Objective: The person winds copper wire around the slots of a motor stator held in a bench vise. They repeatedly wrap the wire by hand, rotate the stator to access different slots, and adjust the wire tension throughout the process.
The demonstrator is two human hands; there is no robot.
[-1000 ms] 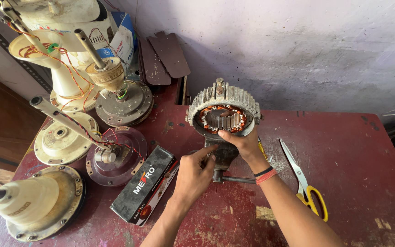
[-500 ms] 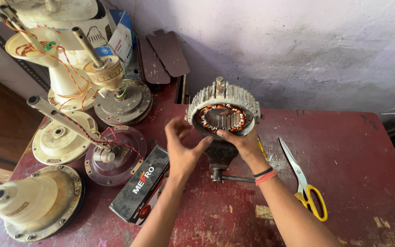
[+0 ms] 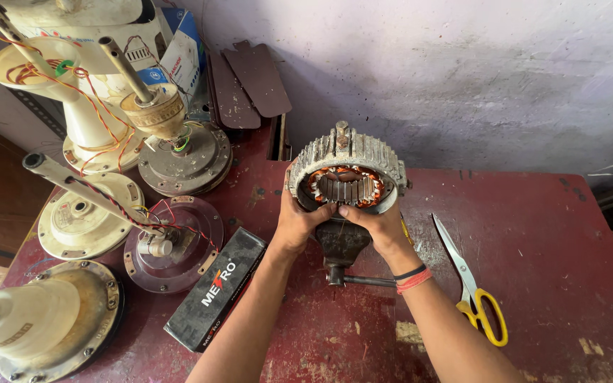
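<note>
Here: one motor stator (image 3: 347, 177), a ribbed grey metal ring with copper windings inside, seated upright on a small bench vise (image 3: 340, 245) between both hands. Left hand (image 3: 298, 223) and right hand (image 3: 377, 225) are closed around its lower rim, thumbs meeting in front. Judged heavy, rigid, windings fragile; grip the outer ribs. Bore axis points toward the wearer. Right of the right hand: yellow-handled scissors (image 3: 473, 294). Left of the left hand: black box (image 3: 216, 287).

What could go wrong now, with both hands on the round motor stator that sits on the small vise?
The ribbed metal motor stator stands on edge in the dark bench vise; it might tip if either hand lets go. Fingertips of the left hand and right hand could scrape its copper windings.
</note>
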